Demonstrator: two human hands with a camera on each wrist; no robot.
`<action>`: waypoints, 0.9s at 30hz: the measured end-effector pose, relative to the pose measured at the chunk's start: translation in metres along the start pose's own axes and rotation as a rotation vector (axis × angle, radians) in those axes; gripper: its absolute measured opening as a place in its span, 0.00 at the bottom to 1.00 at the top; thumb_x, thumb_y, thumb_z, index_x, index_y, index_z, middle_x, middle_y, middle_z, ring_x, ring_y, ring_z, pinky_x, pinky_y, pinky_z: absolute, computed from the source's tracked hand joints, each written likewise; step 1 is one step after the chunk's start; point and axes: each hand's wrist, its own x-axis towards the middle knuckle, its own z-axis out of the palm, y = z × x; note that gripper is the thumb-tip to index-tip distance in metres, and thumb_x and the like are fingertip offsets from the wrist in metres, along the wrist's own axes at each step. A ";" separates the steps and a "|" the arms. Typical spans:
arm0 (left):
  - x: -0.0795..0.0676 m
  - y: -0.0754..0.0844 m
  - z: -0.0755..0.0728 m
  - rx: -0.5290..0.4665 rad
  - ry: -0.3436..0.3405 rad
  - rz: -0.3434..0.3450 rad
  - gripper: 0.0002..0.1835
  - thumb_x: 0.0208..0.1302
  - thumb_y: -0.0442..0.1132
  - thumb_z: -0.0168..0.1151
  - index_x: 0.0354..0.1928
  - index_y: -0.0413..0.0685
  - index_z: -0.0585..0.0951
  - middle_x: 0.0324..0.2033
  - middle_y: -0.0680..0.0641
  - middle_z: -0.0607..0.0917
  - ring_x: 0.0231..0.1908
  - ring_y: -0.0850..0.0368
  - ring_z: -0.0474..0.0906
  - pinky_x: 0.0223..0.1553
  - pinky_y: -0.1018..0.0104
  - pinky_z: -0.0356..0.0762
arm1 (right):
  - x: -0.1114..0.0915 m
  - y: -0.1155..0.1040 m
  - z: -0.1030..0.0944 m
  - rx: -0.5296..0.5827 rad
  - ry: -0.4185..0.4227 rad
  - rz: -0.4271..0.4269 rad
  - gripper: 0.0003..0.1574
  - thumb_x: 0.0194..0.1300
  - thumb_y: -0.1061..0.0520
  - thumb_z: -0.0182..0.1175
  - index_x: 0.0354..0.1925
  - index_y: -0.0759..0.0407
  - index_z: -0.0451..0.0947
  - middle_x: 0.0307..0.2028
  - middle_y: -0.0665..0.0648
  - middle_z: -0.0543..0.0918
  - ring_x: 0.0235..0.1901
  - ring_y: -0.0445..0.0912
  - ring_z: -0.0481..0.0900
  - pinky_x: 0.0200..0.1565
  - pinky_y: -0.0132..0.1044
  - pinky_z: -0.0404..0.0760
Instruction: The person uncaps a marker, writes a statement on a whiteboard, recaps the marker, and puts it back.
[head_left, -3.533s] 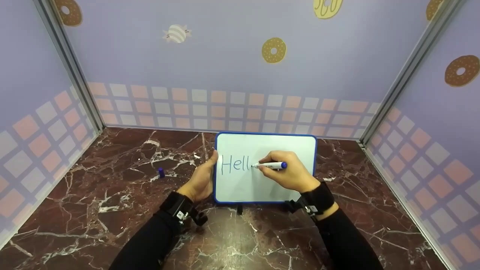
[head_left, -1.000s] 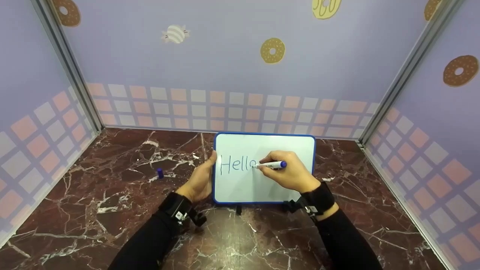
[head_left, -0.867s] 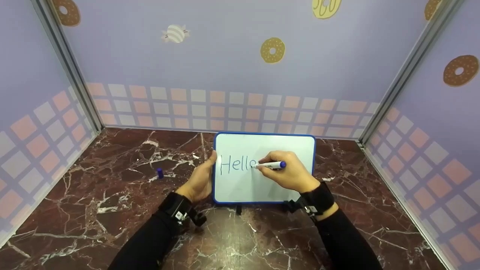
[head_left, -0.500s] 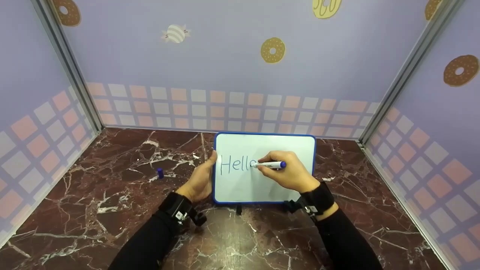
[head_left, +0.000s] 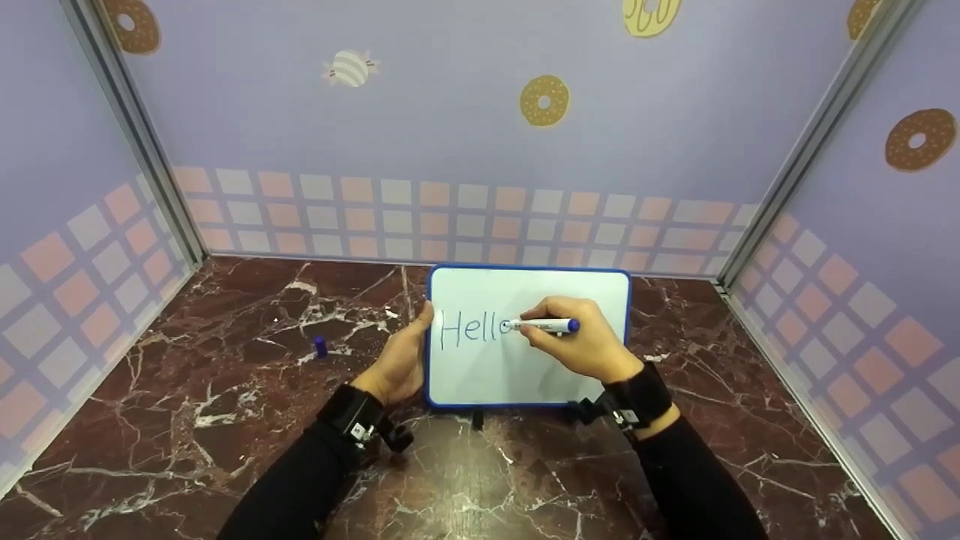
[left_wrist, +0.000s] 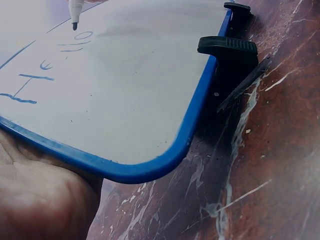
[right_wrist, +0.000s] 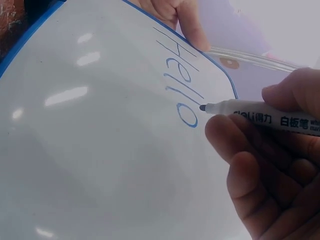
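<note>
A small blue-framed whiteboard (head_left: pixel 480 379) stands tilted on the table, with "Hello" (right_wrist: pixel 181 75) written across it in blue. My left hand (head_left: pixel 397 364) grips its left edge, thumb at the frame and the other fingers hidden behind. Between thumb and fingers, my right hand (head_left: pixel 581 337) pinches a white whiteboard marker (right_wrist: pixel 265 114) with a blue end. The uncapped dark tip is close to the "o" and looks slightly off the surface in the wrist views. A blue marker cap (head_left: pixel 320 346) lies on the table to the left of the left hand.
The dark red marbled table (head_left: pixel 225 450) runs up to a patterned back wall (head_left: pixel 450 135) and side walls. Dark clips or feet (left_wrist: pixel 230 46) sit along the board's lower edge. Each wrist wears a black strap with a small camera.
The letter "o" has been added after "Hell". Most recently the right hand has shifted slightly right and up with the marker, uncovering the "o". The left hand and board stay put.
</note>
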 end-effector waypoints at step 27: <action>0.000 -0.001 -0.002 0.021 0.015 0.007 0.37 0.84 0.73 0.44 0.76 0.57 0.78 0.65 0.41 0.88 0.59 0.43 0.87 0.60 0.43 0.84 | -0.008 0.004 -0.015 -0.039 0.045 -0.009 0.04 0.71 0.66 0.76 0.43 0.59 0.92 0.37 0.53 0.93 0.30 0.41 0.82 0.33 0.28 0.78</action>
